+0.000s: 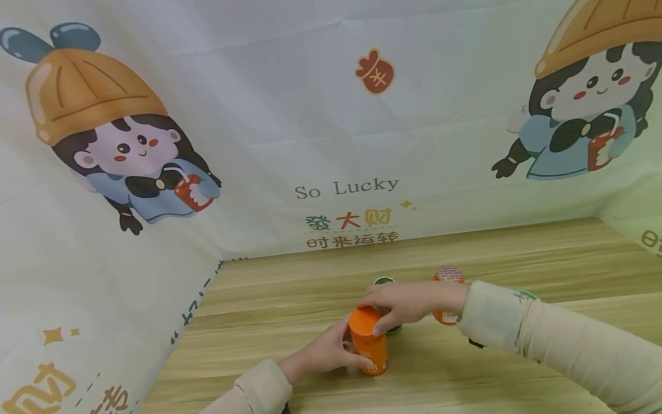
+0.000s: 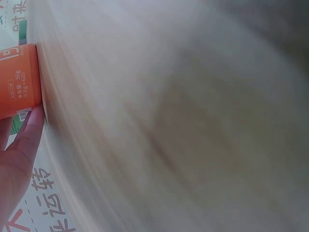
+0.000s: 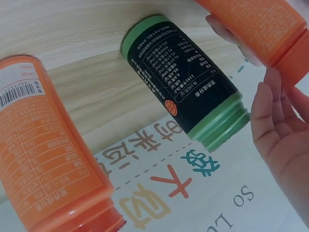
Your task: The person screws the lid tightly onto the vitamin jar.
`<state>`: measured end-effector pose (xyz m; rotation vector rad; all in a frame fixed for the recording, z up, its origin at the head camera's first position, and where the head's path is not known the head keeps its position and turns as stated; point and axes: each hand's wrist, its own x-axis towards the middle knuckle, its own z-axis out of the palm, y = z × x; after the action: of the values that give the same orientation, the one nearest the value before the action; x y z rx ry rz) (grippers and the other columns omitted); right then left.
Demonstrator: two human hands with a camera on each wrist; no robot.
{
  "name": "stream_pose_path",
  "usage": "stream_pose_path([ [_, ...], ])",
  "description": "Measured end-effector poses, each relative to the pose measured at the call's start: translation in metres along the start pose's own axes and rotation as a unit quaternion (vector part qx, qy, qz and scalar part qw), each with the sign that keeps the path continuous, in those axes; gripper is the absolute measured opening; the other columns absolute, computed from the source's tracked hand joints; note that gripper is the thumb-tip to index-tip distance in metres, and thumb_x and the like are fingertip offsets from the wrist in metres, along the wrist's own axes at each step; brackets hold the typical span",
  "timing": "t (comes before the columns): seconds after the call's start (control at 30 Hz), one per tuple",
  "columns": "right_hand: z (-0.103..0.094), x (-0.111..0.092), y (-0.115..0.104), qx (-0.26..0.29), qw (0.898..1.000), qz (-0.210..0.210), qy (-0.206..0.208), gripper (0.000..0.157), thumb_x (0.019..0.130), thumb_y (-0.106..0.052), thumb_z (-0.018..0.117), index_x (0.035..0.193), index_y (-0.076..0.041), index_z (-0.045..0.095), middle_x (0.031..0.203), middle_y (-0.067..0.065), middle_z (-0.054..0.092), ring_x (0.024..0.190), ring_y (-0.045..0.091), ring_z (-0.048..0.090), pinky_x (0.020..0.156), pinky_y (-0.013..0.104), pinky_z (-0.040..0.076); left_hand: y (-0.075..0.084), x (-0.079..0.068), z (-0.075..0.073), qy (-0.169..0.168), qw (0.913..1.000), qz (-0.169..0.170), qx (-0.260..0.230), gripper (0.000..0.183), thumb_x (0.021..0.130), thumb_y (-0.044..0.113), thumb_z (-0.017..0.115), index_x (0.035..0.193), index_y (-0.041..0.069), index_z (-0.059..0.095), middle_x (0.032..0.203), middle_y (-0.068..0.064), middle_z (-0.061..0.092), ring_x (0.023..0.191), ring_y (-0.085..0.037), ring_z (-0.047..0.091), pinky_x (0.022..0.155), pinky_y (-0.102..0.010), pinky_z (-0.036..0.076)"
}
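Observation:
In front of me an orange bottle (image 1: pixel 373 357) with an orange lid (image 1: pixel 365 321) stands upright on the wooden table. My left hand (image 1: pixel 331 348) grips its body low from the left side, thumb across the front. In the left wrist view the bottle (image 2: pixel 17 79) shows white print, with the left hand (image 2: pixel 19 157) around it near the base. From above, my right hand (image 1: pixel 403 302) holds the lid, thumb on the near side and fingers over the far edge. The right wrist view shows the right hand (image 3: pixel 280 128) at the lid (image 3: pixel 295 65).
Just behind stands a black and green bottle (image 3: pixel 181 77), lidless with its threaded neck showing. To the right is a second orange bottle (image 3: pixel 50 145), also lidless. A green round edge (image 1: pixel 527 294) shows past the right sleeve. Printed cloth (image 1: pixel 269 149) walls the table's back and sides.

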<state>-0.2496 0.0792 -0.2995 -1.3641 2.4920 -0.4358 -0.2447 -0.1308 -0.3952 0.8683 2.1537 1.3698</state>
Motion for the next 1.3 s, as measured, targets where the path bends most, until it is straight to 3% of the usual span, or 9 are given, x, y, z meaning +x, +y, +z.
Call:
stream_pose_path([
  [0.1,0.002,0.001,-0.002,-0.003,1.000,0.015,0.015,0.047,0.085,-0.036,0.063,0.120,-0.005,0.056,0.107,-0.001,0.056,0.093,0.012,0.051,0.083,0.024,0.043,-0.001,0.000,0.000,0.003,1.0000,0.003,0.002,0.064,0.078,0.014,0.073,0.131,0.009,0.038,0.120,-0.004,0.055,0.099,-0.010,0.055,0.084,-0.022,0.047],
  [0.2,0.005,0.003,-0.004,0.001,0.999,0.037,0.034,0.041,0.082,-0.038,0.067,0.108,-0.007,0.059,0.092,-0.005,0.055,0.080,0.008,0.049,0.073,0.021,0.043,-0.001,0.000,0.001,0.003,1.0000,0.005,-0.001,0.062,0.078,0.013,0.073,0.130,0.008,0.039,0.119,-0.005,0.055,0.099,-0.009,0.055,0.083,-0.021,0.048],
  [0.43,0.009,0.009,-0.010,-0.017,0.994,0.098,0.051,0.034,0.077,-0.041,0.067,0.088,-0.013,0.051,0.073,-0.007,0.047,0.062,0.007,0.041,0.055,0.020,0.035,-0.003,0.000,0.001,0.005,0.9999,0.008,-0.005,0.062,0.078,0.010,0.072,0.130,0.008,0.039,0.118,-0.006,0.055,0.098,-0.009,0.055,0.083,-0.020,0.048],
  [0.67,0.015,0.012,-0.006,-0.061,0.993,0.087,0.045,0.031,0.075,-0.042,0.059,0.084,-0.017,0.044,0.069,-0.007,0.041,0.057,0.005,0.038,0.050,0.019,0.031,-0.003,-0.001,0.002,0.012,0.9998,0.016,0.001,0.063,0.078,0.009,0.072,0.130,0.007,0.039,0.117,-0.007,0.056,0.096,-0.009,0.055,0.082,-0.020,0.048],
  [0.9,0.021,0.016,-0.010,-0.114,0.986,0.088,0.085,0.031,0.069,-0.042,0.054,0.083,-0.016,0.044,0.067,-0.007,0.042,0.052,0.007,0.038,0.046,0.020,0.031,-0.004,0.000,0.002,0.013,0.9992,0.037,0.008,0.062,0.077,0.010,0.073,0.129,0.011,0.041,0.116,-0.005,0.058,0.095,-0.008,0.056,0.083,-0.022,0.048],
  [1.13,0.033,0.015,-0.013,-0.073,0.980,0.121,0.142,0.030,0.067,-0.043,0.055,0.081,-0.018,0.045,0.063,-0.008,0.043,0.051,0.006,0.039,0.043,0.022,0.031,-0.005,0.000,0.006,0.045,0.9969,0.057,0.033,0.062,0.075,0.009,0.075,0.128,0.009,0.044,0.114,-0.007,0.059,0.092,-0.007,0.056,0.081,-0.022,0.048],
  [1.3,0.037,0.012,-0.011,-0.047,0.978,0.130,0.153,0.029,0.067,-0.042,0.056,0.080,-0.019,0.045,0.061,-0.008,0.043,0.049,0.005,0.039,0.042,0.021,0.031,-0.002,-0.001,0.008,0.060,0.9957,0.054,0.045,0.061,0.074,0.010,0.076,0.126,0.008,0.045,0.113,-0.007,0.060,0.089,-0.006,0.057,0.079,-0.022,0.048],
])
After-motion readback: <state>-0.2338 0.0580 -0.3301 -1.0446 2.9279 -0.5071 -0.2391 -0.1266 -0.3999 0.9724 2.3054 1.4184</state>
